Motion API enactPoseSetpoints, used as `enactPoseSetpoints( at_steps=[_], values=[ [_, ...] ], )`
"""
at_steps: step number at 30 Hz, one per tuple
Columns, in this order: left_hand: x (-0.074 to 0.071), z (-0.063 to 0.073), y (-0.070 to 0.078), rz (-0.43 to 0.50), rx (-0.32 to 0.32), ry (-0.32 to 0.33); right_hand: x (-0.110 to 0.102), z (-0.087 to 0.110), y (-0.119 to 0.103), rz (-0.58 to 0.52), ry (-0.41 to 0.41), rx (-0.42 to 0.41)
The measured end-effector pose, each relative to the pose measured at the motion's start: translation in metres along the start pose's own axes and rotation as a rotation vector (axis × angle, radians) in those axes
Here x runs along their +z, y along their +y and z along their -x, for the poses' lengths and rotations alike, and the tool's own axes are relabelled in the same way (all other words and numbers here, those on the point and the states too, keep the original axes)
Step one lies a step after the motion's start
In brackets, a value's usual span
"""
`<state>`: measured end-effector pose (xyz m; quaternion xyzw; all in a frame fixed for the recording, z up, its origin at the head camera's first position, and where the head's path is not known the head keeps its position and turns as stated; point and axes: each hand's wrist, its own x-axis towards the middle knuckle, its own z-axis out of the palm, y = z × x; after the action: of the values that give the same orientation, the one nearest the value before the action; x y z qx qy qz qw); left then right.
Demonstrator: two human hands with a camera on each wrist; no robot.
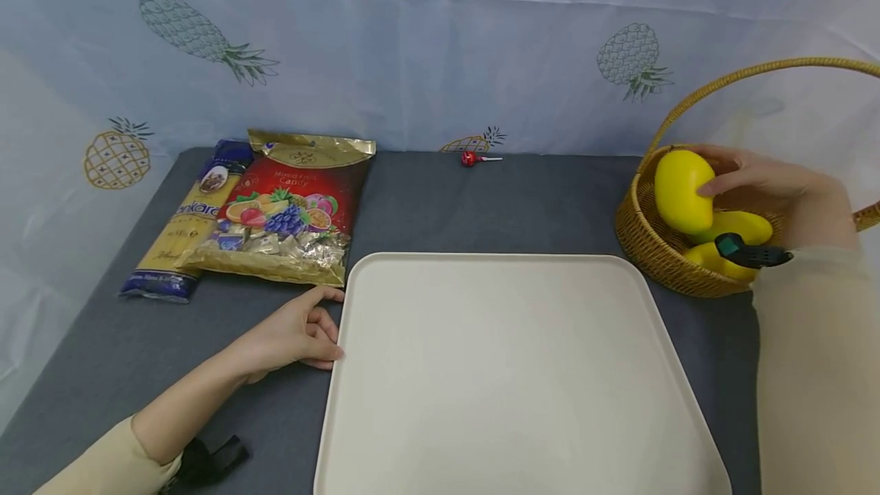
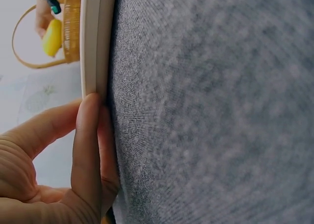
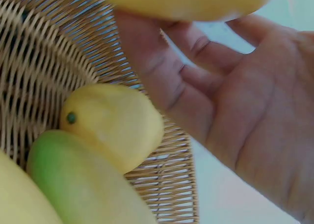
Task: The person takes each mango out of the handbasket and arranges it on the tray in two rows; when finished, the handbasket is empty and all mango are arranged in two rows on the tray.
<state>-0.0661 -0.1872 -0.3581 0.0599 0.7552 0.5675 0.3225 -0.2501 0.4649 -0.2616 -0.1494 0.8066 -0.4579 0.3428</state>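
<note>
My right hand (image 1: 770,182) holds a yellow mango (image 1: 683,193) above the wicker basket (image 1: 635,239), its thumb on the near side of the fruit. Below it inside the basket lie more yellow fruits; in the right wrist view one mango (image 3: 78,180) has a green end, beside a rounder yellow fruit (image 3: 115,126) with a green stem spot. At the left side of the beige tray (image 1: 509,373), my left hand (image 1: 289,334) grips the edge, thumb and fingertips at the rim. The left wrist view shows these fingertips against the tray's side (image 2: 98,42).
Behind my left hand, a red and gold bag of mixed fruit candy (image 1: 289,208) overlaps a yellow and blue pasta packet (image 1: 186,231). A red lollipop (image 1: 470,159) lies at the table's back edge. The basket's tall handle (image 1: 756,69) arches over the right hand. A pineapple-print cloth (image 1: 426,59) hangs behind.
</note>
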Motion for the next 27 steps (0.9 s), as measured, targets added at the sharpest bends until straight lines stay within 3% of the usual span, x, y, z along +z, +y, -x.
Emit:
enactPoseSetpoints(
  at_steps=[6,11,15,18,22,27],
  values=[
    [-0.001,-0.001,-0.001,0.0,0.022,-0.013,0.004,0.006,-0.012,-0.048,0.004,-0.077],
    [-0.003,0.0,-0.001,-0.026,0.028,-0.026,0.03,-0.001,-0.041,-0.105,-0.162,-0.178],
    [-0.004,0.001,0.0,-0.054,0.032,-0.033,0.051,-0.016,-0.065,-0.058,-0.28,-0.265],
    [-0.004,0.001,0.0,-0.055,0.033,-0.033,0.067,-0.03,-0.077,-0.042,-0.352,-0.375],
    [-0.003,0.001,0.0,-0.054,0.034,-0.034,0.094,-0.05,-0.088,-0.011,-0.378,-0.451],
    [-0.003,0.001,-0.001,-0.055,0.033,-0.03,0.127,-0.072,-0.1,0.056,-0.372,-0.448]
  ],
)
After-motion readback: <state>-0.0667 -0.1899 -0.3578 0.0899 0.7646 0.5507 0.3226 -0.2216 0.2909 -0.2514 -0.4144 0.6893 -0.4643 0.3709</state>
